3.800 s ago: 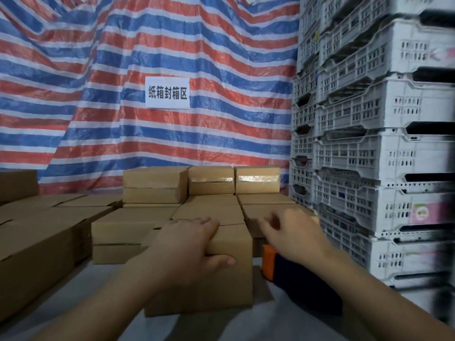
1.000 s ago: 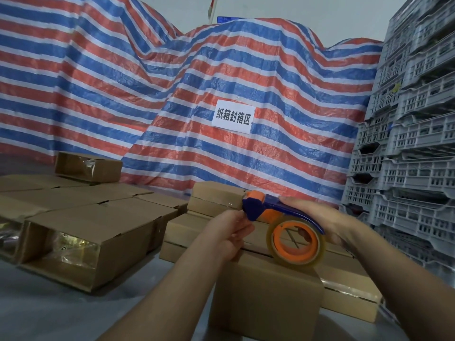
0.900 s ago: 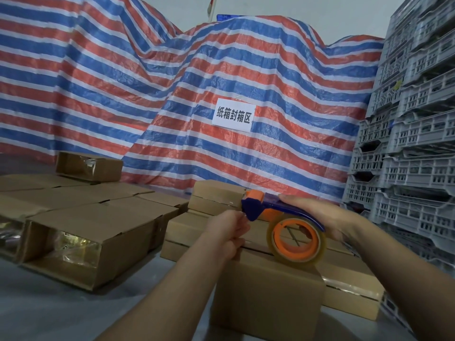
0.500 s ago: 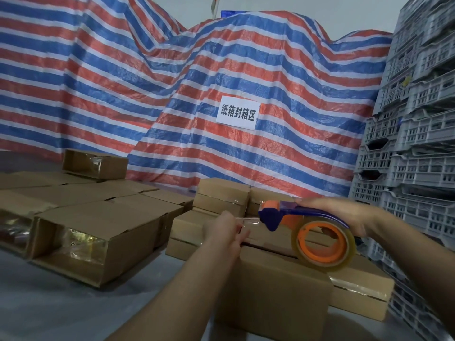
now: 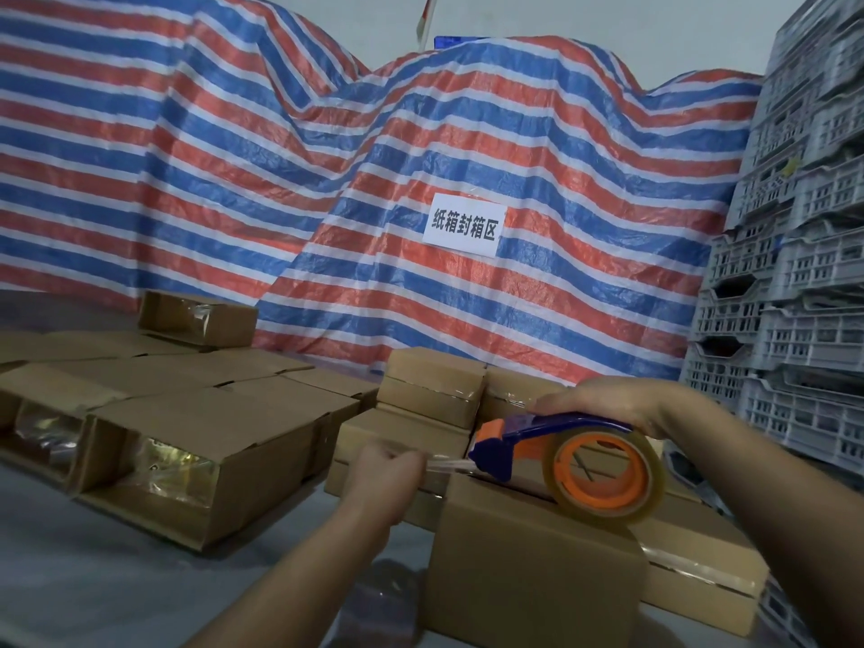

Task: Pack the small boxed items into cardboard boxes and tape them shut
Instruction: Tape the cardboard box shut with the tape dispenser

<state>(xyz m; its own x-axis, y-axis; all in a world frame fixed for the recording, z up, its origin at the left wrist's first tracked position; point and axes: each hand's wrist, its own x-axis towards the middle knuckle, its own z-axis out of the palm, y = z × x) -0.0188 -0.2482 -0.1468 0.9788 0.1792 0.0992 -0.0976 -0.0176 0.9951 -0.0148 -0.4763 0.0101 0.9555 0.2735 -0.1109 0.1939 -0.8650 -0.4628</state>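
A closed cardboard box (image 5: 528, 568) stands in front of me. Just above its top my right hand (image 5: 608, 402) grips the blue handle of a tape dispenser (image 5: 561, 453), which carries a clear roll on an orange core. My left hand (image 5: 385, 474) pinches the free end of the clear tape (image 5: 449, 464), and a short strip is stretched between my fingers and the dispenser's mouth. The dispenser's roll hangs over the box's top right part.
Taped cardboard boxes (image 5: 435, 390) are stacked behind the near box. Open-ended boxes with shiny wrapped contents (image 5: 177, 465) lie at left on the grey surface. A striped tarp with a white sign (image 5: 464, 224) hangs behind. Grey plastic crates (image 5: 795, 320) tower at right.
My right hand picked up the tape dispenser and lowered it toward the box top. My left hand took the tape end and has drawn a short strip out to the left.
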